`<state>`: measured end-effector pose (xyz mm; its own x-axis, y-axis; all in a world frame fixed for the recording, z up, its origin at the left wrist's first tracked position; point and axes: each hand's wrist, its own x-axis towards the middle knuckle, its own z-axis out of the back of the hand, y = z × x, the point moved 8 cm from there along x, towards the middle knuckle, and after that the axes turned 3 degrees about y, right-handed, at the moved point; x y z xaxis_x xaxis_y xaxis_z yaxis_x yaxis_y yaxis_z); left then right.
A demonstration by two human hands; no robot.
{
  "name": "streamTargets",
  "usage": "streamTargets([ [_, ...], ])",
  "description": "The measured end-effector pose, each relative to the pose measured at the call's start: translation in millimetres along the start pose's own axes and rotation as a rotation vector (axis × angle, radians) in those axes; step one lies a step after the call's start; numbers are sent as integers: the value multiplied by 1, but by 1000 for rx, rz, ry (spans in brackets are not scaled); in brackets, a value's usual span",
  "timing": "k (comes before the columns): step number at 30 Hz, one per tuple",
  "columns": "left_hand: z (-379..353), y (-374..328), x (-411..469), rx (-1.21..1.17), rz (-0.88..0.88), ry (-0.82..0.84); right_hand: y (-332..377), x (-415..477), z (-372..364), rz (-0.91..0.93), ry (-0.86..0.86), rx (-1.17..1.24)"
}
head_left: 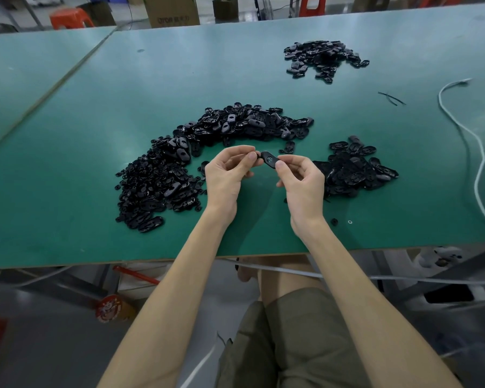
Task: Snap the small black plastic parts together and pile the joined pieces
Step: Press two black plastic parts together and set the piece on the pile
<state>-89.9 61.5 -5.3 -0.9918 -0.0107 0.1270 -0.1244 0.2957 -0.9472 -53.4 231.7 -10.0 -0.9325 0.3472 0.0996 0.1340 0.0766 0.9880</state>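
The left hand [227, 172] and the right hand [297, 177] meet above the green table [95, 113], each pinching one end of a small black oval part [268, 158] between thumb and fingertips. The other fingers of both hands are curled back, which leaves the part's middle, with its hole, in plain sight. Holding it by the ends and off the table seems meant to let the thumbs press across the joint; whether a second piece is already seated in it cannot be made out.

Just beyond the hands and round to the left curves a big arc of loose parts [207, 144], ovals mixed with smaller round bits, near enough for the left hand to draw from. Just beside the right hand lies a smaller heap [353, 166] of ovals, probably where the joined pieces go, since the right hand could drop one there easily. A third heap [324, 58] sits well apart at the far side. A white cable [459, 124] trails along the right edge, and two stray bits [334, 221] lie near the right wrist.
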Motion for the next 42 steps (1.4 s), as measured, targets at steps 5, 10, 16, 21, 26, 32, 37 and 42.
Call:
streamTargets([
  [5, 0, 1, -1, -27, 5, -7, 0, 0, 0, 7, 13, 6],
  [10, 1, 1, -1, -9, 8, -25, 1, 0, 0, 13, 24, 1],
  [16, -2, 0, 0, 60, -6, -2, -2, 0, 1, -6, 16, 17],
  [21, -5, 1, 0, 106, -15, 25, -2, 0, -3, -11, 38, -18],
  [26, -5, 2, 0, 116, -4, 44, -1, -1, -6, -4, 64, -32],
  [32, -6, 4, 1, 144, 7, 59, -1, -2, -6, 10, 83, -71],
  [37, -8, 4, 1, 170, 10, 88, 4, -3, -9, 46, 103, -124],
  [42, -12, 3, 0, 168, 8, 137, 3, -2, -10, 23, 110, -134],
])
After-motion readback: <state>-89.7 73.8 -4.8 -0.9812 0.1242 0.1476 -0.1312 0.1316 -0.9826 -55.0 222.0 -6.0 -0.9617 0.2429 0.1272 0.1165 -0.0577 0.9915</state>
